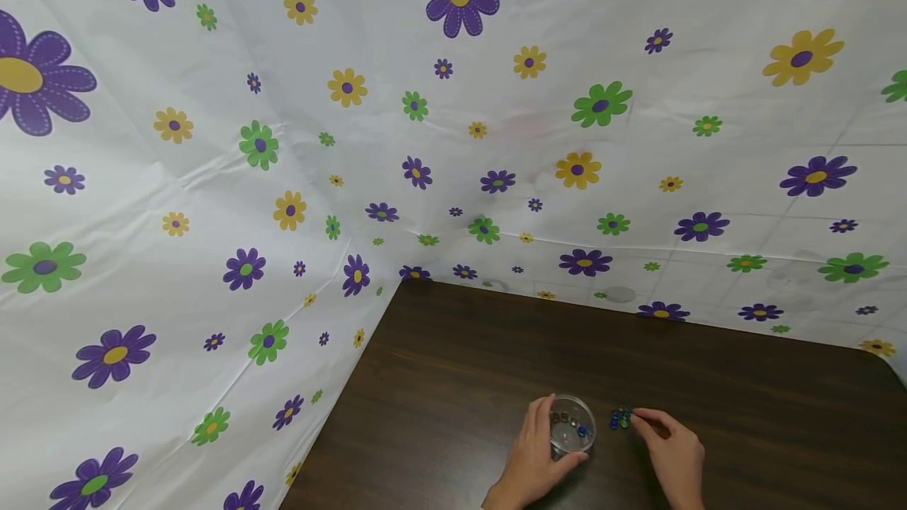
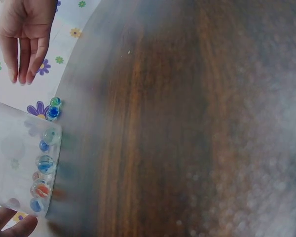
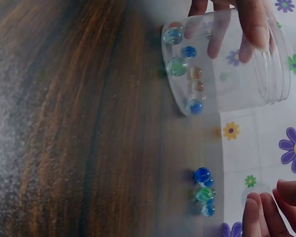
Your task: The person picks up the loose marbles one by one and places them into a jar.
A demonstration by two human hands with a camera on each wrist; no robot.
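Note:
My left hand point(image 1: 527, 455) grips a clear plastic jar point(image 3: 241, 89) from its left side, thumb and fingers spread around the wall. Several glass marbles point(image 2: 45, 164) lie on the jar's bottom, with blue, green and orange swirls. To the right of the jar, a small cluster of blue and green marbles point(image 3: 204, 193) sits on the table. My right hand point(image 1: 669, 451) is just right of that cluster, its fingertips close to it in the head view. From the left wrist, its fingers look nearly straight, and no marble shows between them.
A dark brown wooden table point(image 1: 439, 368) lies under the jar and marbles. White sheeting point(image 1: 397, 132) printed with purple, green and yellow flowers hangs behind the table and along its left side. The table's rounded corner point(image 1: 879, 360) shows at far right.

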